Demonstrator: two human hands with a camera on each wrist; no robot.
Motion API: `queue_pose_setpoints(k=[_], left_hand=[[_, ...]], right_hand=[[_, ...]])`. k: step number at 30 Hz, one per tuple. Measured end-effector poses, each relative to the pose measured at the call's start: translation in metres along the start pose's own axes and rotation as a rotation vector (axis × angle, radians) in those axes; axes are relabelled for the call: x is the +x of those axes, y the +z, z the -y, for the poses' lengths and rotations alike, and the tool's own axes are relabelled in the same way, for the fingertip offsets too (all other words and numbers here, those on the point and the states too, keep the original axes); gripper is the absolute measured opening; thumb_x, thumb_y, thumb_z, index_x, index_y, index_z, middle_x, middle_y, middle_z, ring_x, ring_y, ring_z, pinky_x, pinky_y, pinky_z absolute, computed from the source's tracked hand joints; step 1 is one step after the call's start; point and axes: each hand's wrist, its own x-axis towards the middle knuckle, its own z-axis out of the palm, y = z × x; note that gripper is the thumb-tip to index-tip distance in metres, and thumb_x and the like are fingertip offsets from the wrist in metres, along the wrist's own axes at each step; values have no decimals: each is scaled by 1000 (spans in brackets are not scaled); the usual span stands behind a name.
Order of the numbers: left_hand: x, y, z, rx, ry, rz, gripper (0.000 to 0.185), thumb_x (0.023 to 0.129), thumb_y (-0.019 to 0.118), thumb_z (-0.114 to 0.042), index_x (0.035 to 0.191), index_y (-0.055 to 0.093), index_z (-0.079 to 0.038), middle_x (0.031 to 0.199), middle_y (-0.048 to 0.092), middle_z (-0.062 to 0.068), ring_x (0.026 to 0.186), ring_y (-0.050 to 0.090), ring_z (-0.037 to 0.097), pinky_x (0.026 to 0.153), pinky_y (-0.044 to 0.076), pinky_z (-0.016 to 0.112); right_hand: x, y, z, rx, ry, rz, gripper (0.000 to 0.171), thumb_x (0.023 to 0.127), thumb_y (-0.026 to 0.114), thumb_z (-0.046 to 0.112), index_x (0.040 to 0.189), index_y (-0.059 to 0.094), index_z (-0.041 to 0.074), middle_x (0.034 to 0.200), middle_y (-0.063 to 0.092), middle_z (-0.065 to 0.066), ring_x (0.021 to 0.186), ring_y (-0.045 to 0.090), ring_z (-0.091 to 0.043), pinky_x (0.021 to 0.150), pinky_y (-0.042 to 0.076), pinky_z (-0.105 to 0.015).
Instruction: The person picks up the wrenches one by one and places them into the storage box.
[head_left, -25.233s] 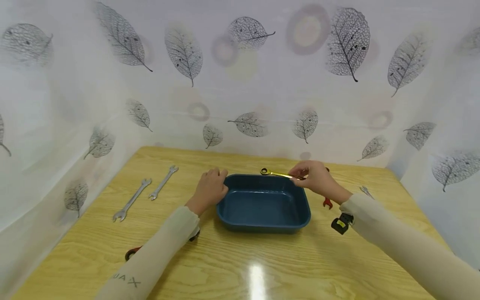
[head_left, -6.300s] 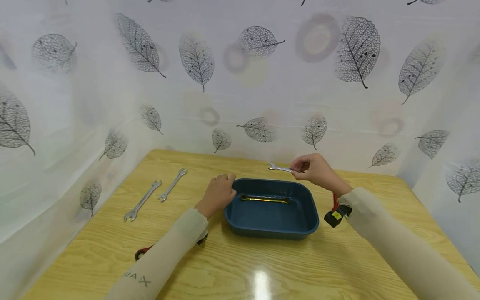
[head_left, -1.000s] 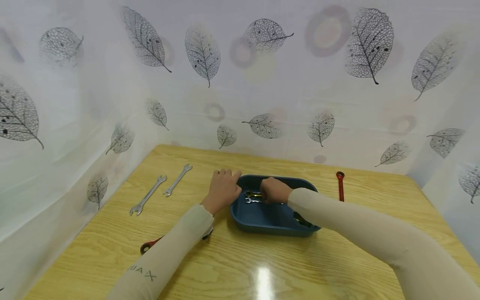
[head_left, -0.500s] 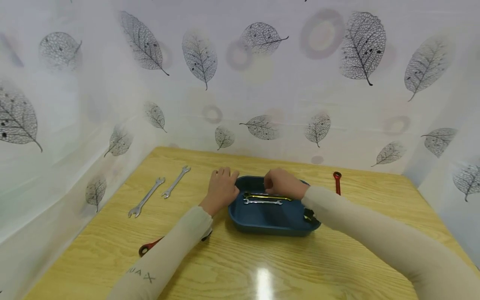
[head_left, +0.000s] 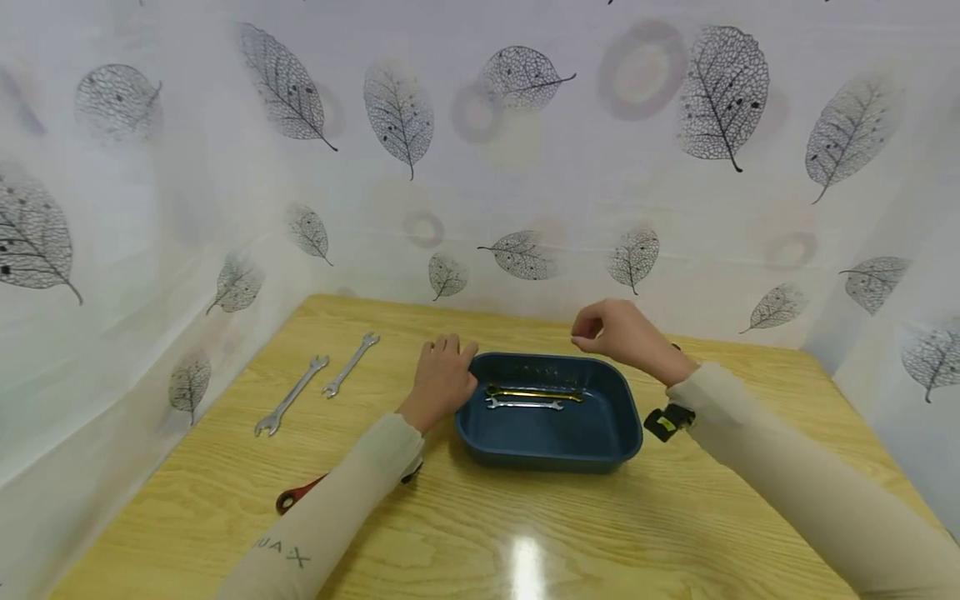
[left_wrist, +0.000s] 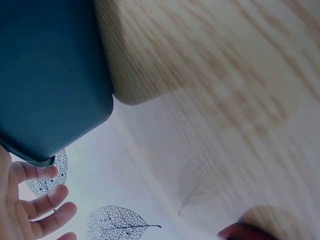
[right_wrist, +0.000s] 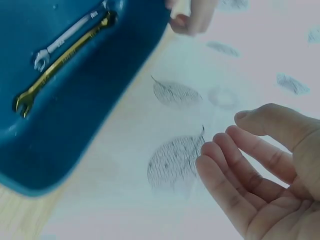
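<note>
My left hand [head_left: 442,375] holds the back left corner of a dark blue tray [head_left: 547,463]. In the left wrist view the index finger lies at the tray's rim, the other fingers are loosely bent, and the thumb is hidden. My right hand [head_left: 622,337] hovers just above and behind the tray's back right rim. Nothing is between its relaxed fingers in the right wrist view. Inside the tray lie a golden ratchet wrench [head_left: 536,393] and, in front of it, a shorter silver open-end wrench [head_left: 525,405], side by side.
Two silver open-end wrenches, a larger one [head_left: 291,397] and a smaller one [head_left: 351,365], lie left on the wooden table [head_left: 450,533]. A red wrench [head_left: 300,492] is partly under the left forearm. Leaf-patterned sheeting [head_left: 405,275] stands behind the table.
The right hand has let go of the wrenches inside the tray and risen out, back and right. The silver wrench it held earlier now lies beside the golden one. The left hand stays put.
</note>
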Motion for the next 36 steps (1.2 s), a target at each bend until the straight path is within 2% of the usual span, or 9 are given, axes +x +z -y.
queue_pose_setpoints(k=[14, 23, 28, 30, 34, 36], left_hand=[[1, -1, 1, -17, 21, -5, 34, 83, 55, -18, 117, 55, -13, 101, 54, 11, 90, 50, 25, 83, 45, 43], [0, 6, 3, -19, 40, -59, 36, 81, 54, -16, 117, 59, -14, 95, 55, 10, 84, 52, 25, 79, 45, 42], [0, 6, 3, -27, 35, -47, 35, 82, 53, -15, 116, 59, -13, 95, 55, 10, 83, 52, 25, 79, 45, 43], [0, 5, 3, -24, 32, -38, 35, 82, 53, -15, 116, 59, -13, 96, 55, 10, 84, 52, 25, 79, 45, 43], [0, 3, 2, -23, 27, -29, 35, 82, 54, -15, 117, 59, -13, 96, 56, 11, 85, 52, 26, 80, 46, 43], [1, 3, 2, -22, 26, -27, 35, 82, 54, -15, 117, 59, -14, 96, 55, 10, 85, 52, 25, 80, 45, 43]], right_hand=[[-30, -41, -26, -11, 135, -164, 15, 89, 62, 16, 95, 70, 4, 89, 69, -15, 83, 64, -29, 73, 50, -46], [-42, -48, -47, -24, 234, -332, 21, 89, 61, 17, 97, 68, -1, 92, 68, -23, 85, 63, -36, 73, 47, -51], [-49, -46, -62, -28, 284, -438, 23, 90, 60, 16, 100, 67, -3, 93, 66, -26, 85, 61, -38, 72, 47, -51], [-52, -44, -69, -25, 303, -475, 24, 90, 59, 16, 101, 66, -4, 93, 66, -27, 82, 60, -34, 71, 47, -48], [-58, -40, -83, -20, 363, -536, 26, 90, 59, 16, 102, 67, -4, 93, 66, -27, 70, 55, -10, 68, 46, -37], [-61, -37, -90, -13, 398, -556, 27, 90, 59, 17, 103, 67, -5, 95, 66, -27, 69, 52, -5, 68, 46, -36]])
